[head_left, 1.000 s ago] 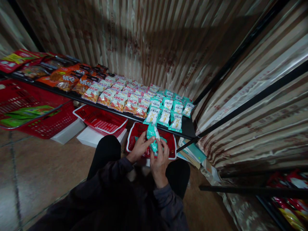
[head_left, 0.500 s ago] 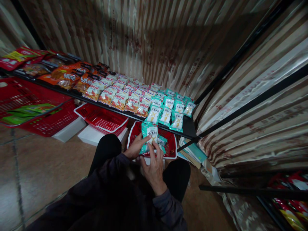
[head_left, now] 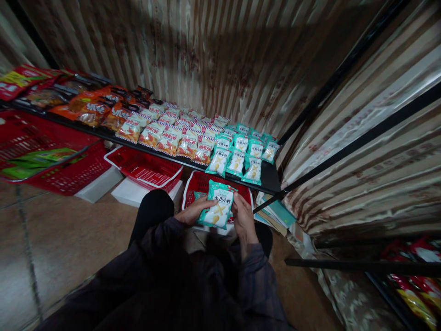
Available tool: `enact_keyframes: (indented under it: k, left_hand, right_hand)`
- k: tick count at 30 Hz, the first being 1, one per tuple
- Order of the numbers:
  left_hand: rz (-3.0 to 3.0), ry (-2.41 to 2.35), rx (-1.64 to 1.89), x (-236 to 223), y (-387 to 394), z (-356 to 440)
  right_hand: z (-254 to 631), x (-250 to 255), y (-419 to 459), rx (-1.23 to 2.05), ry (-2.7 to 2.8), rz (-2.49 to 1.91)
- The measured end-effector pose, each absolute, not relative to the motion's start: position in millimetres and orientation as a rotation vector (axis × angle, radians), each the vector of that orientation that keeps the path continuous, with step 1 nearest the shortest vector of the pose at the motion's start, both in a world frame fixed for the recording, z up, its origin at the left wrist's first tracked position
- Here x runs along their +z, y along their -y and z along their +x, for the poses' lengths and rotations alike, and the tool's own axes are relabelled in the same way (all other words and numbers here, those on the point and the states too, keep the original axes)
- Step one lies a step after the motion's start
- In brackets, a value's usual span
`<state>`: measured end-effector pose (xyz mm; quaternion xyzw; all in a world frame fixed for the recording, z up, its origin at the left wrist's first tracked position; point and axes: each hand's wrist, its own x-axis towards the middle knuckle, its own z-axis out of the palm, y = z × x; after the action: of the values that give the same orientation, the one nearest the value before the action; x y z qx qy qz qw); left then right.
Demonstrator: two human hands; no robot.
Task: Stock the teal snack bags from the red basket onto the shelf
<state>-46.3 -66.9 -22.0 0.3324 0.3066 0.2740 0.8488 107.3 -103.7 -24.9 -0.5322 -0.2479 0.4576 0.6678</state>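
Observation:
I hold a teal and white snack packet (head_left: 219,210) face up between both hands, just above a red basket (head_left: 196,182) on the floor. My left hand (head_left: 194,212) grips its left edge with fingers curled under it. My right hand (head_left: 244,219) grips its right edge. Beyond the basket, a low black shelf (head_left: 268,182) carries rows of the same teal packets (head_left: 237,161) at its right end.
Red and white packets (head_left: 172,138) and orange packets (head_left: 93,110) fill the shelf to the left. Two more red baskets (head_left: 144,171) (head_left: 51,170) sit on white boxes under it. Striped curtain hangs behind and to the right. Books (head_left: 275,214) lie on the floor beside the basket.
The packet has turned from upright and edge-on to flat and face up. My right hand shifted from below it to its right edge.

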Motion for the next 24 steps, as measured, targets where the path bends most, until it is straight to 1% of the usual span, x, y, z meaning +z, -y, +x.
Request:
enact_keyframes:
  k: [3, 6, 9, 14, 18, 24]
  left_hand:
    - [0.726, -0.658, 0.561, -21, 67, -48]
    - [0.747, -0.651, 0.564, -18, 68, -47]
    - [0.759, -0.635, 0.685, -17, 66, -44]
    - [0.810, -0.795, 0.877, -20, 57, -36]
    - [0.796, -0.916, 0.929, -18, 58, -32]
    - [0.733, -0.945, 0.933, -9, 57, -28]
  right_hand:
    - [103, -22, 103, 1.053, 0.414, -1.164]
    - [101, -24, 103, 0.969, 0.340, -1.226]
    - [102, -28, 102, 0.907, 0.305, -1.286]
    - [102, -36, 104, 0.927, 0.364, -1.270]
    - [100, -40, 106, 0.874, 0.393, -1.297]
    - [98, -42, 104, 0.833, 0.411, -1.283]
